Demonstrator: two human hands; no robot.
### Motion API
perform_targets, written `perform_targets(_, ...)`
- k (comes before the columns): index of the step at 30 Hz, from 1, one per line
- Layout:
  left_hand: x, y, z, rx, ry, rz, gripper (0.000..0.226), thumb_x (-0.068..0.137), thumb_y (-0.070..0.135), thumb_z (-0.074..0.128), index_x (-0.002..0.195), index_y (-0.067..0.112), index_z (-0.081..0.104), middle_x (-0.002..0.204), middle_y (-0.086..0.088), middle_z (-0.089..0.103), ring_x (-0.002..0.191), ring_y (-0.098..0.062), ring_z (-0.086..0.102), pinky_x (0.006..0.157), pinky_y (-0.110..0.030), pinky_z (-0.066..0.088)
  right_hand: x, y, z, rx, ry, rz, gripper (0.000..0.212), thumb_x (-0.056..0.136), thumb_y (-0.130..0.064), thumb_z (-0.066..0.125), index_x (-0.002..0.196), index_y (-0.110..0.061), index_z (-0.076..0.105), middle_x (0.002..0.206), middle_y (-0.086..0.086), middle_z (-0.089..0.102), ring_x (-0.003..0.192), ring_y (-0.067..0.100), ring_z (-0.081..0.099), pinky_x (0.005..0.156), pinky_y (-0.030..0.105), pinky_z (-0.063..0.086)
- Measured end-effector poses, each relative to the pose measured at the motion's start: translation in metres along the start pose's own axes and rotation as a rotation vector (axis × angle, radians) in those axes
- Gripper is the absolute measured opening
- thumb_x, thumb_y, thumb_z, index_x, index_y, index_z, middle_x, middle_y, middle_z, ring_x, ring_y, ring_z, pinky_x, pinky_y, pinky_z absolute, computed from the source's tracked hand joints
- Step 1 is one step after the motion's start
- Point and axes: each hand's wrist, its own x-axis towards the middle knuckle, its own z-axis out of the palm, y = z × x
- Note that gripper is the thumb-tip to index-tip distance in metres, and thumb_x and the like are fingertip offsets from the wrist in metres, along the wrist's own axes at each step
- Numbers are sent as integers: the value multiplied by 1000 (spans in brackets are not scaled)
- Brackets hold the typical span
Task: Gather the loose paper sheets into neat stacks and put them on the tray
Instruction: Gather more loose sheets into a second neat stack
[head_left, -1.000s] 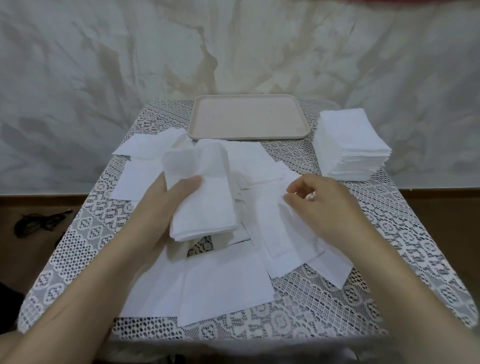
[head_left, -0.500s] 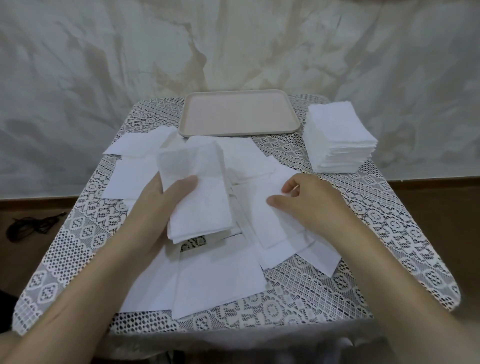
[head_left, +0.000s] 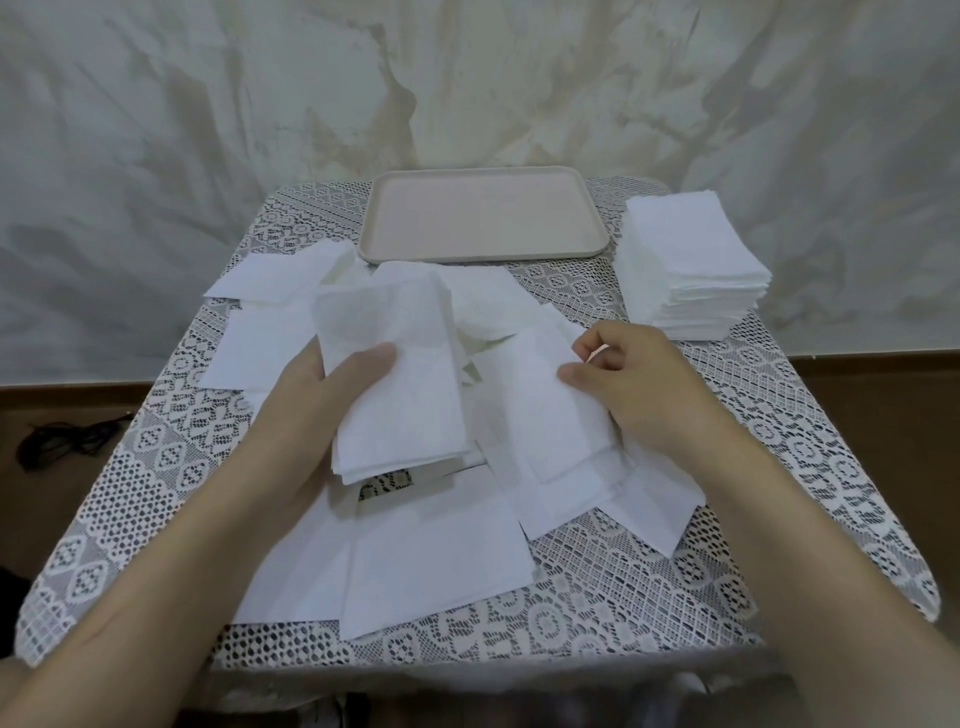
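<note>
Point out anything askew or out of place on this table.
The loose sheets lie overlapped at odd angles across the lace cloth. The tall stack sits beside the tray, not on it.

left hand (head_left: 311, 415) holds bundle (head_left: 402, 395), right hand (head_left: 641, 387) pinches sheet (head_left: 540, 415)

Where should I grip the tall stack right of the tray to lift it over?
Probably low on its two long sides, squeezing in from left and right together: the tall stack is thick, its layers loose, and both flanks stand free of the tray.
</note>
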Motion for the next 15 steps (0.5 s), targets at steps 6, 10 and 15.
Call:
perform_targets(6, 0, 0, 0, 7, 3, -4, 32, 104, 25, 59, 135, 23, 63, 121, 4, 79, 112, -17, 75, 92, -37, 56, -6, 1, -4, 183, -12, -3, 13, 91, -21, 75, 84, -23, 63, 70, 14, 68, 63, 27, 55, 63, 45, 45)
perform_targets(10, 0, 0, 0, 13, 3, -6, 31, 103, 25, 60, 134, 23, 64, 121, 4, 78, 112, -17, 75, 93, -38, 55, -9, 7, -2, -68, 49, -61, 13, 84, -38, 77, 81, -28, 70, 82, -14, 72, 76, 14, 65, 78, 41, 55)
perform_targets(15, 0, 0, 0, 23, -6, -3, 31, 104, 25, 60, 134, 23, 64, 121, 5, 78, 112, -17, 75, 92, -37, 56, -11, 2, -15, 57, 82, -72, 15, 90, -26, 78, 78, -19, 71, 73, -9, 66, 68, 13, 53, 70, 33, 41)
